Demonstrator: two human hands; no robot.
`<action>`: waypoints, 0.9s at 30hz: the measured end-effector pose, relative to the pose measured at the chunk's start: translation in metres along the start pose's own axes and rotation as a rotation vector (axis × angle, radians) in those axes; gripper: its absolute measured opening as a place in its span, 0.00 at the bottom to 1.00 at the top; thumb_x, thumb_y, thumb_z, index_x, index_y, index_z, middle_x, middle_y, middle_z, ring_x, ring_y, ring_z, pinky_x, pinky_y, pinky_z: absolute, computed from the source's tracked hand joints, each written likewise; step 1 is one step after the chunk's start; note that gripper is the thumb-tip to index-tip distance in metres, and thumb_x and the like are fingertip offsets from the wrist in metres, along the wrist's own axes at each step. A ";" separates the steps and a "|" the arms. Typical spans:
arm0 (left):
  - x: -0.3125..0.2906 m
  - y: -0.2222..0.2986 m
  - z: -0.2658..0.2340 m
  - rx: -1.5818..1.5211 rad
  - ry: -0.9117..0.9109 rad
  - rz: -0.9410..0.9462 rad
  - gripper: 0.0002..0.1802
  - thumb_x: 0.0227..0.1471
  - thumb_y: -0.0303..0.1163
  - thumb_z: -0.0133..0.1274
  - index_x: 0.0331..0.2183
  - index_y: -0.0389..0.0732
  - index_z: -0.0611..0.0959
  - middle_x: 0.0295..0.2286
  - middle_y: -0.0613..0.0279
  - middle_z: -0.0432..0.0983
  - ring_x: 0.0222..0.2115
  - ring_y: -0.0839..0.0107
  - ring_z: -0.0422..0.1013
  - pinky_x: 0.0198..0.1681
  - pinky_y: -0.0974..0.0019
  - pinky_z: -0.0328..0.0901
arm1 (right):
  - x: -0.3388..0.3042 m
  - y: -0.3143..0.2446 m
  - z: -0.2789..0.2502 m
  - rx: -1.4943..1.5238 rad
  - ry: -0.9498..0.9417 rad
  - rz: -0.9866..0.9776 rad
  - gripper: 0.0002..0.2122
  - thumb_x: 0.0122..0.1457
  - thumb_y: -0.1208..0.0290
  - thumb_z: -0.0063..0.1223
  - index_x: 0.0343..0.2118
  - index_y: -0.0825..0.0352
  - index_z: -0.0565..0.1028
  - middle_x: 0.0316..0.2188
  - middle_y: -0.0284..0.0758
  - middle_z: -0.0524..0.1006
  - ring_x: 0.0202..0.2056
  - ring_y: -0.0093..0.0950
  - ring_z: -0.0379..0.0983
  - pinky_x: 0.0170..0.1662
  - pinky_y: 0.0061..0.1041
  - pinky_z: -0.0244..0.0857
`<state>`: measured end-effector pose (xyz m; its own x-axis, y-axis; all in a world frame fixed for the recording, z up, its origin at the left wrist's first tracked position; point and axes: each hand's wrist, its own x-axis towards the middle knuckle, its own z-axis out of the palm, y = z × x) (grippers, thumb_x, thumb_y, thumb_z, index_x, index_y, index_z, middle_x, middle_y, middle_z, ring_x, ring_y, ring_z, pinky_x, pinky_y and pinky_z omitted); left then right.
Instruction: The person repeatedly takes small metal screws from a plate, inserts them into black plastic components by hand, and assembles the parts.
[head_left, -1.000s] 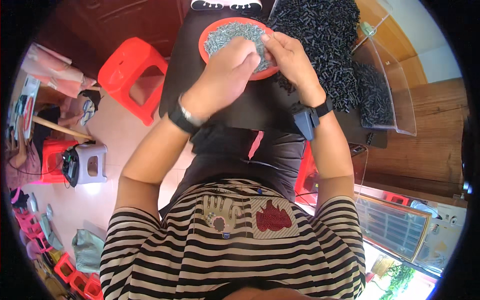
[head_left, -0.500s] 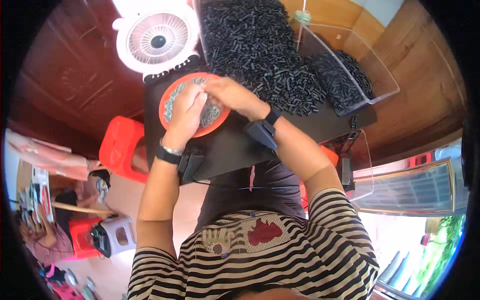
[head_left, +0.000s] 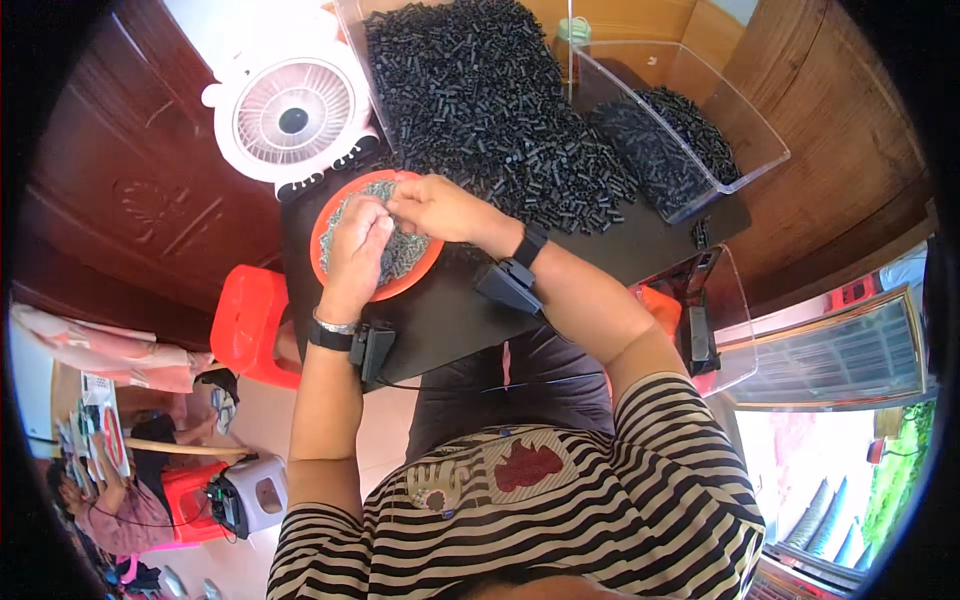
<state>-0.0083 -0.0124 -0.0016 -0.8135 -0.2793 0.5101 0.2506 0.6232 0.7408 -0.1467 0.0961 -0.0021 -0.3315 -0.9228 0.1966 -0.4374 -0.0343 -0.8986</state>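
Both my hands meet above an orange-red bowl [head_left: 432, 262] filled with small silvery metal pieces [head_left: 402, 258]. My left hand [head_left: 357, 250] is closed, its fingers curled in a pinch over the bowl's middle. Close against its fingertips, my right hand [head_left: 440, 208] reaches in from the right, its fingers also pinched together. Whatever the fingertips hold is too small to make out. Just beyond the right hand lies a large heap of short black tubular pieces [head_left: 490, 120], spilling across the dark table [head_left: 440, 325].
A white fan [head_left: 292, 122] stands beyond the bowl at the left. A clear plastic bin [head_left: 755, 168] with more black pieces sits at the right. A red stool [head_left: 245, 325] is by the table's left side. Further left, another person [head_left: 120, 510] is partly visible.
My hands stay together over the bowl, with the fingers slightly shifted. The whole view has moved a little, so the table and bowl appear lower and further left.
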 end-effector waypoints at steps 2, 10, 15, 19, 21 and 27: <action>-0.001 0.004 0.002 0.058 -0.026 0.020 0.07 0.55 0.29 0.44 0.29 0.36 0.72 0.26 0.65 0.66 0.24 0.77 0.63 0.29 0.73 0.60 | -0.002 -0.002 -0.001 0.045 -0.014 0.016 0.12 0.60 0.64 0.45 0.26 0.68 0.72 0.19 0.30 0.73 0.20 0.18 0.67 0.24 0.20 0.62; -0.001 0.008 0.001 -0.226 -0.015 -0.293 0.08 0.56 0.31 0.42 0.27 0.39 0.73 0.21 0.67 0.68 0.22 0.79 0.66 0.27 0.74 0.61 | 0.000 0.006 0.002 0.144 -0.063 -0.001 0.11 0.59 0.66 0.44 0.28 0.69 0.73 0.21 0.32 0.75 0.22 0.21 0.70 0.27 0.23 0.66; -0.002 0.006 0.001 -0.325 0.027 -0.358 0.10 0.56 0.32 0.41 0.26 0.39 0.72 0.20 0.67 0.68 0.22 0.79 0.64 0.28 0.75 0.59 | -0.006 -0.004 0.001 0.105 -0.035 -0.056 0.06 0.55 0.70 0.49 0.28 0.68 0.73 0.21 0.31 0.75 0.23 0.20 0.70 0.27 0.23 0.65; -0.005 0.004 -0.003 -0.338 0.027 -0.354 0.10 0.56 0.32 0.41 0.25 0.40 0.72 0.20 0.67 0.68 0.22 0.79 0.64 0.27 0.75 0.59 | -0.002 -0.002 0.001 0.111 0.016 -0.079 0.07 0.49 0.72 0.57 0.29 0.69 0.75 0.21 0.31 0.75 0.24 0.19 0.70 0.28 0.21 0.64; -0.009 0.002 -0.007 -0.426 0.063 -0.381 0.11 0.56 0.32 0.41 0.25 0.40 0.72 0.20 0.68 0.67 0.22 0.79 0.64 0.27 0.74 0.58 | -0.002 -0.008 0.003 0.103 0.019 -0.119 0.07 0.49 0.74 0.57 0.30 0.70 0.75 0.22 0.32 0.76 0.26 0.19 0.71 0.31 0.21 0.66; -0.001 0.000 -0.011 -0.449 0.106 -0.371 0.11 0.56 0.34 0.43 0.27 0.39 0.74 0.24 0.67 0.70 0.25 0.78 0.66 0.30 0.74 0.60 | -0.004 -0.005 -0.009 0.328 0.046 -0.088 0.05 0.56 0.75 0.52 0.35 0.69 0.74 0.26 0.27 0.74 0.29 0.14 0.68 0.33 0.15 0.64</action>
<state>-0.0015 -0.0199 0.0029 -0.8383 -0.5050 0.2057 0.1758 0.1068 0.9786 -0.1509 0.1039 0.0050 -0.3454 -0.8926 0.2900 -0.1764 -0.2417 -0.9542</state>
